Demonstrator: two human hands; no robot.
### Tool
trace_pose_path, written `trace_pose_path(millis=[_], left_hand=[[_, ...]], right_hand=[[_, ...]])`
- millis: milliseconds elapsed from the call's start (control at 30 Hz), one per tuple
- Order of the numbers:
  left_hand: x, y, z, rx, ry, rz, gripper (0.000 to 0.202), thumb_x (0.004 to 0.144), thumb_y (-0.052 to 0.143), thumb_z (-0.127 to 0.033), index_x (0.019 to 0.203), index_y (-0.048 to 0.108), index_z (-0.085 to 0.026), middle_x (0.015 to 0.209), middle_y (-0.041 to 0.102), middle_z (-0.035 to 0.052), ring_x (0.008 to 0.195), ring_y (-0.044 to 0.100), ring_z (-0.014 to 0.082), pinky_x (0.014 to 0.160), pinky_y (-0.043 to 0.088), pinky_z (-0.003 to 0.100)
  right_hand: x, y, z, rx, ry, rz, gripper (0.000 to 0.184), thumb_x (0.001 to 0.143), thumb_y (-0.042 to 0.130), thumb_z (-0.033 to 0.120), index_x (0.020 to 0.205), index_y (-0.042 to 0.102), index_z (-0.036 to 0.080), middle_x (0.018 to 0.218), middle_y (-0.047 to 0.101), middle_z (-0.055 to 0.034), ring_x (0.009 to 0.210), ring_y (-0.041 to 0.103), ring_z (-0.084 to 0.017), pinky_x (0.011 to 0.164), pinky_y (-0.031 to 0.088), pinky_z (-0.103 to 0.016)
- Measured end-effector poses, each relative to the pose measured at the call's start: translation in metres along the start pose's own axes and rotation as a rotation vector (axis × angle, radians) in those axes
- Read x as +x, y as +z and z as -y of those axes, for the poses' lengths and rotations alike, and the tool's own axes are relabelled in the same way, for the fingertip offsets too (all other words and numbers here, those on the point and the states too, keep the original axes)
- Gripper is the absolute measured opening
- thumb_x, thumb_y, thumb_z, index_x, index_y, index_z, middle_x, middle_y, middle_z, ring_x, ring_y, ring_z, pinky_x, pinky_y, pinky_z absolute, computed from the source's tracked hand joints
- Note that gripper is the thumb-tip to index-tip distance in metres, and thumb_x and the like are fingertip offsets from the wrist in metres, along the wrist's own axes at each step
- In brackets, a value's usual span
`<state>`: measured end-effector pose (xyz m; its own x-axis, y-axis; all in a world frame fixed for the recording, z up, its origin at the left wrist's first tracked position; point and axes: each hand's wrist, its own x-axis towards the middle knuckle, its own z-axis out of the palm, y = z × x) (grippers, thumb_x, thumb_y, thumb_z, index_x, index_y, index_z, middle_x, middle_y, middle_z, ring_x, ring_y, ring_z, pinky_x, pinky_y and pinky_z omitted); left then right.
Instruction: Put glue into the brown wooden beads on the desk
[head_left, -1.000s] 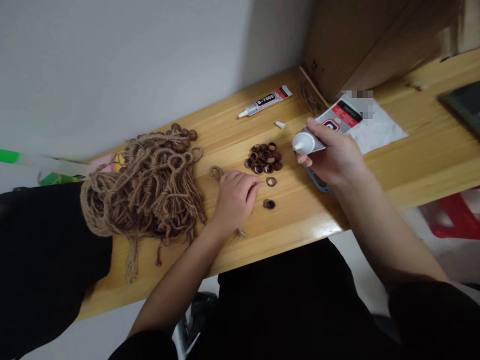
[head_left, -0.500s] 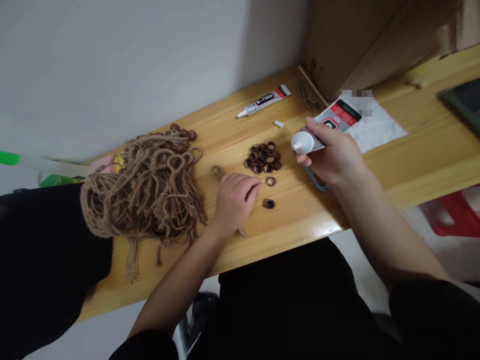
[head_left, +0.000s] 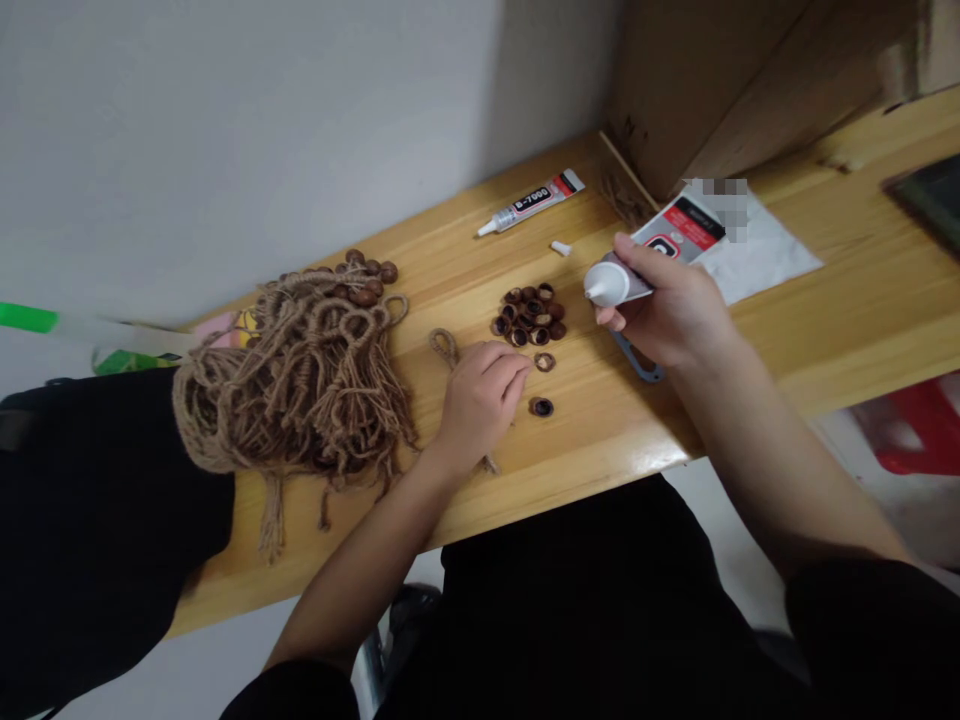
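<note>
I count one big heap of knotted twine (head_left: 300,380) on the table (head_left: 600,440), with at least five round brown nuts (head_left: 388,272) at its back right corner. Next, one looped cord (head_left: 442,343) runs under the left hand (head_left: 484,395); its thumb and forefinger are pressed together, but from here I cannot tell whether they pinch anything. Behind is one small glue tube (head_left: 532,203), then one pile of shells (head_left: 529,308), roughly a dozen. One open shell (head_left: 544,362) lies just beside those fingertips; a second shell (head_left: 541,407) sits nearer me. One loose white cap (head_left: 561,248) lies farther back. My right hand (head_left: 679,310) has its fingers wrapped around one larger glue tube (head_left: 691,228), nozzle leftward, apart from the shells.
</note>
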<state>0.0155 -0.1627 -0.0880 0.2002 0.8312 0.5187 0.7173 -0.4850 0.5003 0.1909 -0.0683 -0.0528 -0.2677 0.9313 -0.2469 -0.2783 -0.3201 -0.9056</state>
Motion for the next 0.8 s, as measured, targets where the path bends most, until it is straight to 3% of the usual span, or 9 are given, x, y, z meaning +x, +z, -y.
trace_pose_path(millis=[233, 500, 800], left_hand=[[0.0007, 0.0023, -0.0009, 0.004, 0.021, -0.012, 0.011, 0.087, 0.055, -0.013, 0.081, 0.064, -0.014, 0.078, 0.066, 0.0060, 0.075, 0.061, 0.0155, 0.071, 0.052, 0.030], [0.0010, 0.0032, -0.0008, 0.003, 0.035, -0.014, 0.012, 0.086, 0.055, -0.009, 0.081, 0.066, -0.012, 0.079, 0.067, 0.0074, 0.076, 0.061, 0.0161, 0.072, 0.051, 0.030], [-0.0001, 0.0047, 0.0000, 0.013, 0.028, -0.001, 0.013, 0.087, 0.054, -0.010, 0.082, 0.065, -0.015, 0.080, 0.067, 0.0053, 0.078, 0.061, 0.0155, 0.072, 0.052, 0.030]], right_hand=[[-0.0028, 0.0053, 0.0033, 0.054, 0.010, -0.026, 0.034, 0.077, 0.063, 0.041, 0.059, 0.052, 0.015, 0.046, 0.053, 0.0009, 0.036, 0.046, -0.006, 0.033, 0.032, -0.019], [-0.0015, 0.0008, 0.0022, -0.044, 0.036, 0.009, 0.033, 0.078, 0.061, 0.047, 0.063, 0.052, 0.019, 0.048, 0.053, 0.0027, 0.042, 0.048, -0.005, 0.040, 0.036, -0.018], [-0.0041, 0.0066, 0.0046, 0.033, 0.030, -0.030, 0.035, 0.077, 0.064, 0.045, 0.061, 0.051, 0.016, 0.049, 0.053, 0.0016, 0.038, 0.047, -0.006, 0.035, 0.032, -0.019]])
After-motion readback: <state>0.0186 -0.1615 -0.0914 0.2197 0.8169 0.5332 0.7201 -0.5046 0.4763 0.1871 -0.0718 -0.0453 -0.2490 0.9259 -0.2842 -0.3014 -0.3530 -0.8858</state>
